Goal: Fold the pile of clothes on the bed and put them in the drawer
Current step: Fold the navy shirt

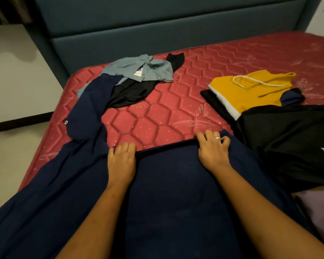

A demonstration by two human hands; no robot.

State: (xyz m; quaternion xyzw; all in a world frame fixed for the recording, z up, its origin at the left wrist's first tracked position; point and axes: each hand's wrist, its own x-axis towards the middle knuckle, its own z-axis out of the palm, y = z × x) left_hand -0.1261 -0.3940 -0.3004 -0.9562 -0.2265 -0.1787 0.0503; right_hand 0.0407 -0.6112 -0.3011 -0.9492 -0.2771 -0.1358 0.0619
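Gripping the navy garment (172, 193) edge, left hand (122, 161) and right hand (212, 148) face open mattress (157, 116).

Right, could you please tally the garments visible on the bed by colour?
Yellow: 1, yellow top
Grey-blue: 1, grey-blue shirt
Navy: 2, large navy garment, small navy piece
Black: 4, black piece beneath shirt, black piece behind shirt, folded black piece under top, printed black garment; some may join
Total: 8 (lilac cloth uncounted, unclear)
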